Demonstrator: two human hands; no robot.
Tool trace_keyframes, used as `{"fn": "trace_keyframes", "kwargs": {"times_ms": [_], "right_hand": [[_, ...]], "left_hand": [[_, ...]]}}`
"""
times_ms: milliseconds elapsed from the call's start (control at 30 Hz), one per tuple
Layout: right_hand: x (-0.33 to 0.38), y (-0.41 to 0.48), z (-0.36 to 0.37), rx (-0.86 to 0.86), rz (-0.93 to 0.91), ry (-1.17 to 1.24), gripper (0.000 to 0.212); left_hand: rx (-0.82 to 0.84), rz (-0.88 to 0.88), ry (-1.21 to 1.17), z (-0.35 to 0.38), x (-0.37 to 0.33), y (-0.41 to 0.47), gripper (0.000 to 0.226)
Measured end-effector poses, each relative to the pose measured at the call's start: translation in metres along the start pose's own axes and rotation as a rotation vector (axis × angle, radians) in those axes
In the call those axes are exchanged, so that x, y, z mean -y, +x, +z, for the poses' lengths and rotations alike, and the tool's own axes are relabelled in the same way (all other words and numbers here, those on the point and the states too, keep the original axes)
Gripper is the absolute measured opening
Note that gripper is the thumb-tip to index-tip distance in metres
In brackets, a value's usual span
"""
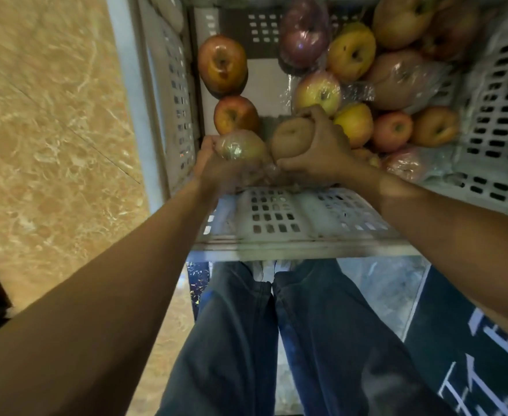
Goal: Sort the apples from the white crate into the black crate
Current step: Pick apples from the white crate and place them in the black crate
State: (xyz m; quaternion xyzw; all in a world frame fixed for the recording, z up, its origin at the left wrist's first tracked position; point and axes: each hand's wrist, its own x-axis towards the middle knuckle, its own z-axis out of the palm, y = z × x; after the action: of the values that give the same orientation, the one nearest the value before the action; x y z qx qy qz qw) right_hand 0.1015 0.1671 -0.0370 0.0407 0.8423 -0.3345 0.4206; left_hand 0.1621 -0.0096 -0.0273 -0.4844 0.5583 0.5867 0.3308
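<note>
Hands both inside white crate (273,214): left hand (213,165) has fingers curled round film-wrapped apple (240,147), and right hand (321,153) has fingers curled round bare tan apple (290,139). Black crate is not in view. Risk: the slick film may let the wrapped fruit slip, and the two close-held apples may knock together on lifting.

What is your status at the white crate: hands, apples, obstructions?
Left hand grips wrapped apple. Right hand grips tan apple. Both inside white crate; black crate not in view. No obstruction seen.
</note>
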Motion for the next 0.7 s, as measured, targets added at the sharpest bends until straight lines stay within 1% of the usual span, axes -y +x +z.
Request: {"fn": "trace_keyframes", "kwargs": {"times_ms": [67,100,167,200,233,267,333,400,433,467,500,600,667,700], "right_hand": [[0.006,-0.014,-0.013,-0.078,0.099,0.220,0.072],[0.008,-0.020,-0.018,-0.112,0.140,0.326,0.066],[0.013,-0.031,-0.027,-0.191,0.219,0.484,0.057],[0.015,-0.035,-0.032,-0.232,0.257,0.534,0.053],[0.016,-0.038,-0.038,-0.263,0.291,0.590,0.050],[0.017,-0.042,-0.042,-0.273,0.315,0.661,0.046],[0.021,-0.050,-0.051,-0.257,0.341,0.811,0.043],[0.025,-0.059,-0.057,-0.266,0.404,0.897,0.055],[0.025,-0.063,-0.058,-0.278,0.442,0.912,0.063],[0.025,-0.068,-0.060,-0.274,0.466,0.926,0.068],[0.025,-0.071,-0.062,-0.251,0.483,0.956,0.068],[0.027,-0.084,-0.068,-0.196,0.542,1.106,0.052],[0.032,-0.096,-0.074,-0.168,0.558,1.220,0.049],[0.036,-0.104,-0.078,-0.128,0.552,1.297,0.049]], "left_hand": [[0.028,-0.011,-0.087,0.003,-0.014,-0.021,0.051],[0.055,-0.011,-0.112,0.004,-0.021,-0.032,0.057],[0.122,0.004,-0.171,0.005,-0.033,-0.052,0.081],[0.135,-0.002,-0.217,0.004,-0.040,-0.063,0.090],[0.140,-0.010,-0.265,0.003,-0.044,-0.069,0.094],[0.141,-0.019,-0.289,0.002,-0.049,-0.076,0.093],[0.141,-0.023,-0.295,-0.001,-0.057,-0.086,0.083],[0.126,-0.023,-0.274,-0.002,-0.062,-0.095,0.069],[0.119,-0.027,-0.267,-0.003,-0.063,-0.097,0.065],[0.110,-0.030,-0.267,-0.003,-0.063,-0.100,0.066],[0.095,-0.033,-0.268,-0.004,-0.064,-0.102,0.068],[0.061,-0.024,-0.259,-0.005,-0.067,-0.112,0.068],[0.069,-0.011,-0.265,-0.007,-0.069,-0.122,0.070],[0.072,-0.006,-0.274,-0.008,-0.069,-0.127,0.070]]}}
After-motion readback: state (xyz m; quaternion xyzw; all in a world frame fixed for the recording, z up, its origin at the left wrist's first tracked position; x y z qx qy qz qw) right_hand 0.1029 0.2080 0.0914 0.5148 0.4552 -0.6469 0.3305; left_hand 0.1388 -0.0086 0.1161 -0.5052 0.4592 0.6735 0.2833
